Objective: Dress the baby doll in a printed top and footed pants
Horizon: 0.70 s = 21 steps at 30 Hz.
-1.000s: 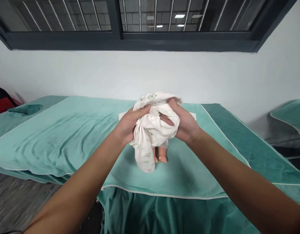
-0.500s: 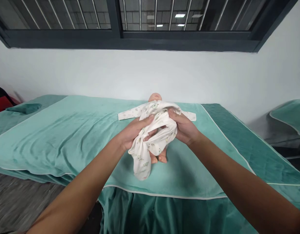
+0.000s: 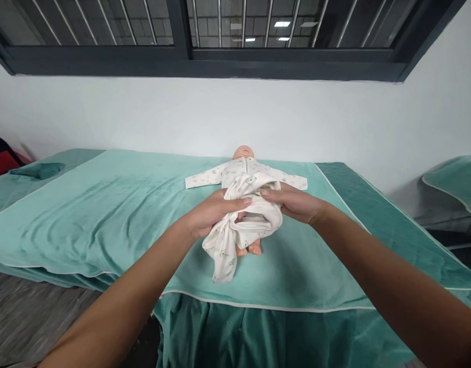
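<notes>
A baby doll (image 3: 243, 152) lies on its back on a light green towel (image 3: 105, 214), head toward the wall, wearing a white printed top with both sleeves spread out. My left hand (image 3: 214, 212) and my right hand (image 3: 292, 202) both grip a bunched pair of white printed baby trousers (image 3: 241, 222) just above the doll's legs. One trouser leg hangs down to the left of the doll's bare feet (image 3: 250, 249), which stick out under the bundle.
The towel covers a bed draped in darker green cloth (image 3: 258, 337). A folded green cloth (image 3: 38, 170) lies far left beside something red. Another green-covered bed (image 3: 455, 181) stands at the right. A white wall and a barred window are behind.
Both hands have lowered the bunched trousers from in front of the doll's head to over its legs, so the doll's head and top now show.
</notes>
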{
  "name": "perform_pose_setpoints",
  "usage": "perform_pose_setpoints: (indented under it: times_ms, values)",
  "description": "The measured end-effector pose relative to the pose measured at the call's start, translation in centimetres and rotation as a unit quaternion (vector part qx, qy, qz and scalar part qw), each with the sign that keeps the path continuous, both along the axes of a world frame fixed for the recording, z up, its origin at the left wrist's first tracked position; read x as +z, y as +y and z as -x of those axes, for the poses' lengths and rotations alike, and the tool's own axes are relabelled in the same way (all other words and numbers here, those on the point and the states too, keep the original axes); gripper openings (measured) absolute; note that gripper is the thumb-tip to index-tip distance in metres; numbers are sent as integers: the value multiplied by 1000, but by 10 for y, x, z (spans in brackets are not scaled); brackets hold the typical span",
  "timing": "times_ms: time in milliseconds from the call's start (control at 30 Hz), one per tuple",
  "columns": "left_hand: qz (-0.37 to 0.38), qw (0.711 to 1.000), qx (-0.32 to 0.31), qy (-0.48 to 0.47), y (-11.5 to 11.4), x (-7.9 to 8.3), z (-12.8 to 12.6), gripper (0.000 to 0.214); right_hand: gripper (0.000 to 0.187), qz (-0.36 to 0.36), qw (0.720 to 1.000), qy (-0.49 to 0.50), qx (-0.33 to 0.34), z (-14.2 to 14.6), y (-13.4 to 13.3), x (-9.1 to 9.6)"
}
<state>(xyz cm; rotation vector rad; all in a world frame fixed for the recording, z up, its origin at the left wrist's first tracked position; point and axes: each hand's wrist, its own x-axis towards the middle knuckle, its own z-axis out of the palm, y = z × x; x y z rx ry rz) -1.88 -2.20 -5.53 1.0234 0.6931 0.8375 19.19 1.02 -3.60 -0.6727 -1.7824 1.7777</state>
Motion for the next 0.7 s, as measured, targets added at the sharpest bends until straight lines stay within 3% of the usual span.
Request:
perform_pose_setpoints:
  times_ms: [133,233,300,367,467,533,600,700]
  values:
    - [62,997,3,52,-3,-10,-9,31,43,29,994,-104,4,-5,-14,-8]
    - [62,990,-27,125,-6,-28,-14,37,45,77,989,-114,-54,-8,-37,-40]
    - [10,980,-60,191,-9,-38,-19,33,49,79,985,-108,-106,-10,-53,-68]
    - [-82,950,-72,294,-11,-45,-25,27,52,50,975,-115,-184,-12,-65,-95]
    - [-221,850,-74,472,-11,-49,-36,22,42,-18,949,-148,-277,-10,-74,-125]
    - [-266,801,-87,528,-9,-51,-41,20,36,-57,935,-164,-310,-6,-76,-137]
    - [-281,787,-101,540,-7,-54,-43,19,34,-78,923,-173,-335,-2,-77,-142]
    - [-288,799,-93,519,-6,-58,-41,16,31,-79,917,-171,-351,0,-79,-145]
